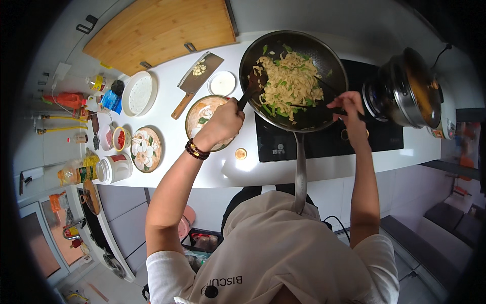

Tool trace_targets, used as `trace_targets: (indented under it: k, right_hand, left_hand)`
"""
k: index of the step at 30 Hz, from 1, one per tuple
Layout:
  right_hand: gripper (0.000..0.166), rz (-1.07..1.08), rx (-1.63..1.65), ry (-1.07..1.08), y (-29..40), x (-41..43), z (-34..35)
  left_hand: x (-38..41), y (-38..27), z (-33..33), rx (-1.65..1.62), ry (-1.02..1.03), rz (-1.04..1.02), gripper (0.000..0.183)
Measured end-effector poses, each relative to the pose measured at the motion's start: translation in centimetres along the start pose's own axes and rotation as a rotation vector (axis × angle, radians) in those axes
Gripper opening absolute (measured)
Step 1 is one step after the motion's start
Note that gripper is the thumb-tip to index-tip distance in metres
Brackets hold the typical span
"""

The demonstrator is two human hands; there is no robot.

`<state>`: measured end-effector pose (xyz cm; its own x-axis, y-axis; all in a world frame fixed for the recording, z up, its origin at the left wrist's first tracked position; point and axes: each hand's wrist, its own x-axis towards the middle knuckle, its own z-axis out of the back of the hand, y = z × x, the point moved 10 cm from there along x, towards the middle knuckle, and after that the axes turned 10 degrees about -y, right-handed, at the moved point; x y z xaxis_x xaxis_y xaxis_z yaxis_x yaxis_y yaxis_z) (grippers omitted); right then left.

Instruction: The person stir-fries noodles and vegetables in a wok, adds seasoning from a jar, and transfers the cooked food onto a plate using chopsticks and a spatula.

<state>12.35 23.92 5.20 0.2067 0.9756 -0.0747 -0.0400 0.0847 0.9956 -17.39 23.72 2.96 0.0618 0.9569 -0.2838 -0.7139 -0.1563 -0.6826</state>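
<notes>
A dark wok point(332, 62) sits on the black cooktop point(277, 146), its long metal handle point(300, 167) pointing towards my body. Pale flat strips, like noodles or tofu skin, are heaped in it with green pepper pieces point(283, 112). My left hand point(220, 123), a beaded bracelet on its wrist, grips the black handle of a dark brown spatula point(255, 83). The spatula's blade rests in the heap at the wok's left side. Over the right rim, my right hand point(350, 110) holds dark chopsticks point(328, 86), spread apart with their tips at the strips.
Right of the wok stands a lidded steel pot point(398, 91). To the left lie a flowered plate point(197, 110), a white dish point(221, 83) and a cleaver point(197, 78) bearing chopped garlic. Farther left are another flowered plate point(145, 150), a white jar point(114, 168) and an oil bottle point(85, 171).
</notes>
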Motion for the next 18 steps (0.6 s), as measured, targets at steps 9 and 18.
trace_targets:
  k: [9,18]
  right_hand:
    - [0.027,0.15,-0.21,-0.318,-5.2,3.4,1.4]
    - [0.022,0.109,0.274,-0.399,-3.0,3.1,-1.5]
  left_hand:
    - [0.9,-0.8,-1.6,0.025,0.131,0.051,0.04]
    - [0.5,-1.6,-2.8,-0.176,0.173,0.067,0.037]
